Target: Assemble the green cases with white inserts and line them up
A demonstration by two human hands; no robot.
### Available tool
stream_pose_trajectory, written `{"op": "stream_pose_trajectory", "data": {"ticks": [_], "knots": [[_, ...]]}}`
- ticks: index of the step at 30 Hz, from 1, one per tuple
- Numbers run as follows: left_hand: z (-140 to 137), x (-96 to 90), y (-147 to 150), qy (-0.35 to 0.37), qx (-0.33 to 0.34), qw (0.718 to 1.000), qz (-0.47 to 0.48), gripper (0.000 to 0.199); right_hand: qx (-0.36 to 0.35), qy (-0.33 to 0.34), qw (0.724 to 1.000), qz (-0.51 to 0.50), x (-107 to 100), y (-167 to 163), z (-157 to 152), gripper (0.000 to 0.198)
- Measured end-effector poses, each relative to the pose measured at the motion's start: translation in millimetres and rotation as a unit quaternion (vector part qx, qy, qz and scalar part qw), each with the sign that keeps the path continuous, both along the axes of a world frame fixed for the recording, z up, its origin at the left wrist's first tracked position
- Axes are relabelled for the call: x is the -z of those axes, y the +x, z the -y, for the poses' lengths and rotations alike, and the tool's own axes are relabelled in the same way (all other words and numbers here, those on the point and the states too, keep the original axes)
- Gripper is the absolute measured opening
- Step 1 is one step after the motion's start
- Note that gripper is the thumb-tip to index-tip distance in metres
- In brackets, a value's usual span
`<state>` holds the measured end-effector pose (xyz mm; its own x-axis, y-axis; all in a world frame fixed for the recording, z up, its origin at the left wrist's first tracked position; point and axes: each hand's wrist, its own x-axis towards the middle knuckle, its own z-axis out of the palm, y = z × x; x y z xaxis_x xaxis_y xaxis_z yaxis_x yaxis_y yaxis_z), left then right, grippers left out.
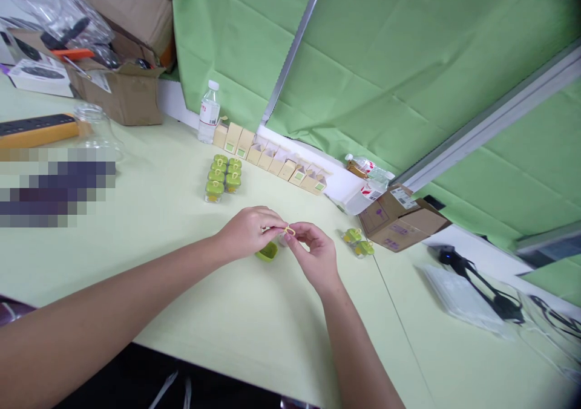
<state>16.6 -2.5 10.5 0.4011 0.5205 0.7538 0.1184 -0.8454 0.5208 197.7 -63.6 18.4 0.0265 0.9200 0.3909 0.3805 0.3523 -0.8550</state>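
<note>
With fingertips closed, our left hand (249,232) and right hand (315,255) held a small yellow loop (289,230), its long axis running ten to four o'clock; toward eight o'clock, nearer our left, sat a green cap (267,252).

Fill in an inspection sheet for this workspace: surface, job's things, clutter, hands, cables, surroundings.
Surface: pale table, a seam crossing its right side.
Job's things: yellow loop; open green piece beside the hands; green-lidded jars grouped at left, jar pair at right; row of small boxes behind.
Clutter: water bottle, power strip, cardboard box at right.
Hands: left hand pinches the yellow loop; right hand is at it too, grip partly hidden.
Cables: dark cables at far right.
Surroundings: green sheeting behind the table; a pixelated patch hides detail at left.
</note>
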Motion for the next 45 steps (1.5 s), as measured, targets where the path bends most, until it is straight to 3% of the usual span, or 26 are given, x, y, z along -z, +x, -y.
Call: {"op": "stream_pose_trajectory", "data": {"ticks": [9, 19, 45], "knots": [[-2.5, 3.4, -0.9, 0.013, 0.004, 0.999, -0.035, 0.016, -0.001, -0.013, 1.0, 0.012, -2.0, 0.6, 0.3, 0.014], [-5.0, 2.9, -1.1, -0.094, -0.004, 0.995, -0.035, 0.013, 0.004, -0.033, 0.999, -0.004, -0.9, 2.5, -1.4, 0.015], [-1.4, 2.1, -2.9, -0.042, 0.011, 0.996, -0.075, 0.017, -0.025, -0.081, 0.995, -0.045, -1.2, 1.0, -2.5, 0.019]]}}
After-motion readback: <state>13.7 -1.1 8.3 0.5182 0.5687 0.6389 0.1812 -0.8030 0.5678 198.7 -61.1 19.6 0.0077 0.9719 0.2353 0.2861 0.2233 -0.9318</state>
